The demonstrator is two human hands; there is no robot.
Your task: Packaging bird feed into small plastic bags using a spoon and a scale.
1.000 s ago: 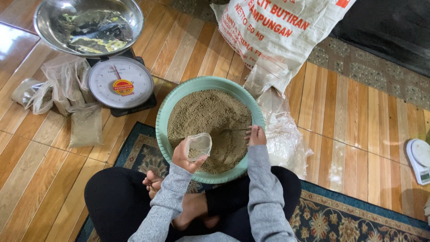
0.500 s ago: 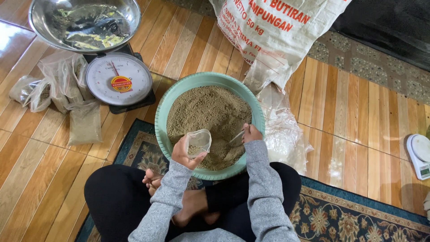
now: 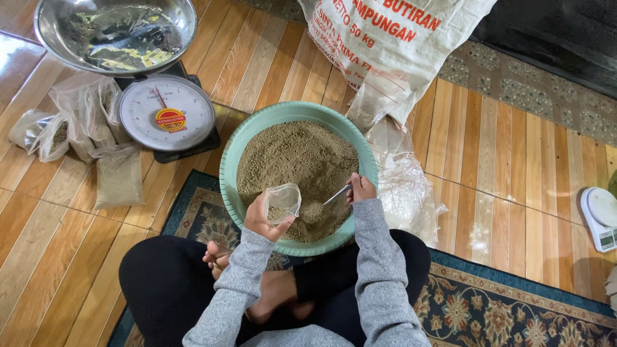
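Closed around the rim of a small clear plastic bag (image 3: 281, 202), the left hand (image 3: 262, 218) has a firm grip that holds the bag's mouth open and upright over the near side of a pale green basin (image 3: 229, 157). A little brownish-grey powder sits in the bottom of the bag. The right hand (image 3: 362, 189) pinches the handle of a metal spoon (image 3: 326, 200), grip shut on it, and the heaped spoon bowl hangs just beside the bag's mouth, above the powder (image 3: 292, 157) that fills the basin.

The basin stands on the wooden floor (image 3: 501, 148) at the edge of a patterned rug (image 3: 488, 302), in front of the person's crossed legs. To the left of the basin is a dial kitchen scale (image 3: 167, 114) carrying a steel bowl (image 3: 48, 26), with several filled plastic bags (image 3: 117, 177) lying just beside it. Behind the basin leans a large white sack (image 3: 392, 38), with crumpled clear plastic (image 3: 402, 186) at the basin's right. A small white digital scale (image 3: 601, 218) lies well apart at the far right
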